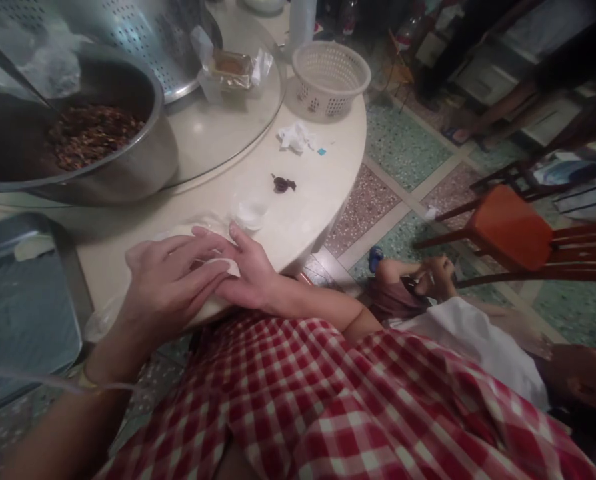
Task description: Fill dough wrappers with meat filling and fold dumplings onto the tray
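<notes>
My left hand [161, 277] and my right hand [251, 270] meet near the table's front edge, cupped around a white piece of dough [227, 267]. Only part of that dough shows between my fingers and palms. Just beyond my right thumb lies another white lump [251, 215] on the table [308, 200]. Clear plastic [101, 323] spreads beneath and beside my left hand. At the left stands a large metal bowl [163, 143] of dark brown chopped filling [95, 137], with a spoon handle [15, 73] leaning out of it.
A metal tray [71, 287] holding a pale flat piece [34, 247] is at the left. Past the bowl are a perforated metal colander [145, 40], a wrapped block [231, 70] and a plastic basket [331, 80]. A person [468, 340] sits close on the right, near an orange chair [511, 227].
</notes>
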`<state>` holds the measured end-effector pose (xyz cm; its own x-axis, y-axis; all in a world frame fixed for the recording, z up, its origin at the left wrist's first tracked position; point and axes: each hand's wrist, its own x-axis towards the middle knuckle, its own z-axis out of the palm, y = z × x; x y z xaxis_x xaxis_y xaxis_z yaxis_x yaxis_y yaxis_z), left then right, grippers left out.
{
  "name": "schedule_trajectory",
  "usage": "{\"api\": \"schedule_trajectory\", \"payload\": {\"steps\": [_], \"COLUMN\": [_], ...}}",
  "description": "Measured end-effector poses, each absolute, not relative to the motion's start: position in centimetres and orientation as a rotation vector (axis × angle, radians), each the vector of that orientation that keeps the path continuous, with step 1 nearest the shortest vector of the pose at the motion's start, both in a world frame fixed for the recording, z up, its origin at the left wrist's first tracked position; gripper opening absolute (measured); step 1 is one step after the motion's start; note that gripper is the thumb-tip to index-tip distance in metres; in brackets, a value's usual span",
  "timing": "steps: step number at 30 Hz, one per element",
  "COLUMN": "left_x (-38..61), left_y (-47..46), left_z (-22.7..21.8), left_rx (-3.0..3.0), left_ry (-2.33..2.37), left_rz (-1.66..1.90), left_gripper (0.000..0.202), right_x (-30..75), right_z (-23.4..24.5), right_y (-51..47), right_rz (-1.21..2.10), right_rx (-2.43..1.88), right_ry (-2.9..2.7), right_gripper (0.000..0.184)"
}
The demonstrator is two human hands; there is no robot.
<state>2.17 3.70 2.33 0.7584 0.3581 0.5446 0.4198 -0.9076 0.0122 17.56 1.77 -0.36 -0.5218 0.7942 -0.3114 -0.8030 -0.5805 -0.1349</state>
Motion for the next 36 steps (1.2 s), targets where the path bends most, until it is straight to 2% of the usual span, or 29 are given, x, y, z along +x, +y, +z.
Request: {"api": "schedule_trajectory", "payload": {"steps": [8, 14, 19, 24, 29, 36], "left_x": [2.0, 2.7, 2.5, 2.7, 3.5, 2.8], "left_y": [3.9, 3.9, 4.6, 4.9, 4.7, 4.9], "left_z": [1.7, 2.2, 1.9, 1.7, 1.6, 2.0], "left_rx": [-2.901, -2.89, -2.967, -2.998, -3.03, -3.002], "left_ry": [-0.767, -0.627, -0.617, -0.617, -0.586, -0.665], "left_rz": [-0.894, -0.922, -0.941, -0.811, -0.877, -0.953], "left_gripper": [0.02, 0.013, 0.012, 0.018, 0.019, 0.025], "right_x": [17.2, 16.8, 17.4, 17.8, 17.7, 18.2], "right_z": [-1.2, -1.6, -0.2, 0.9, 0.3, 1.0], "right_y": [1.8, 1.7, 1.4, 1.2, 1.2, 1.0], "right_rz": [2.023, 1.984, 2.033, 2.036, 2.006, 2.019], "right_rx": [-0.466, -0.449, -0.479, -0.531, -0.564, -0.457], "right_ry": [-0.046, -0.099, -0.069, 0.021, 0.033, -0.011], "right_gripper": [0.04, 0.044, 0.047, 0.049, 0.044, 0.053]}}
